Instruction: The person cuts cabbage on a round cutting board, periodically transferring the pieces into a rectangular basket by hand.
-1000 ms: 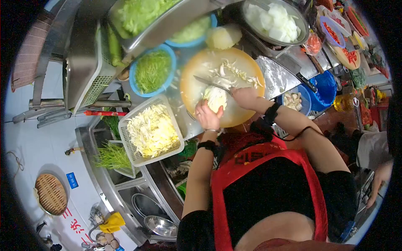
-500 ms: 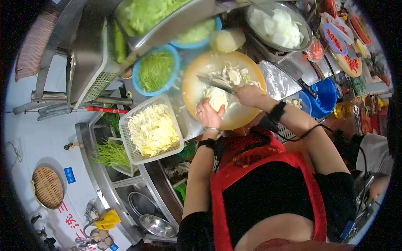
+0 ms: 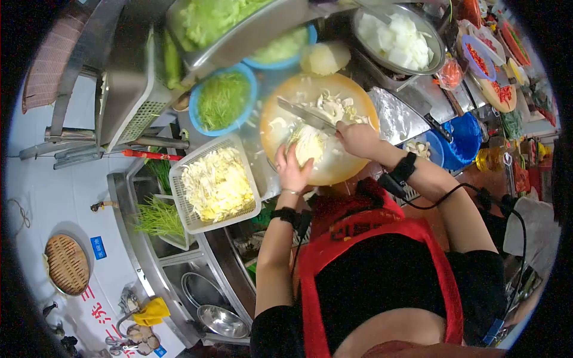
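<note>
On a round cutting board (image 3: pixel 277 158) lies a pale yellow-green cabbage piece (image 3: pixel 310 145). My left hand (image 3: pixel 292 169) rests against its near left side, fingers spread over it. My right hand (image 3: pixel 358 141) is closed round the handle of a knife (image 3: pixel 305 114), whose blade points up and left, just beyond the cabbage. Sliced whitish pieces (image 3: pixel 334 108) are scattered at the back of the board. A white basket (image 3: pixel 256 206) of shredded cabbage stands to the left of the board.
A blue bowl (image 3: pixel 253 98) of green shreds stands behind the basket. A metal bowl (image 3: pixel 439 51) holds white chunks at the back right. A second knife (image 3: pixel 439 125) lies right of the board, near a blue container (image 3: pixel 465 134). A peeled round vegetable (image 3: pixel 325 58) touches the board's back edge.
My left hand has moved slightly left and its fingers have spread on the cabbage. The knife has shifted a little up and left, away from the cabbage.
</note>
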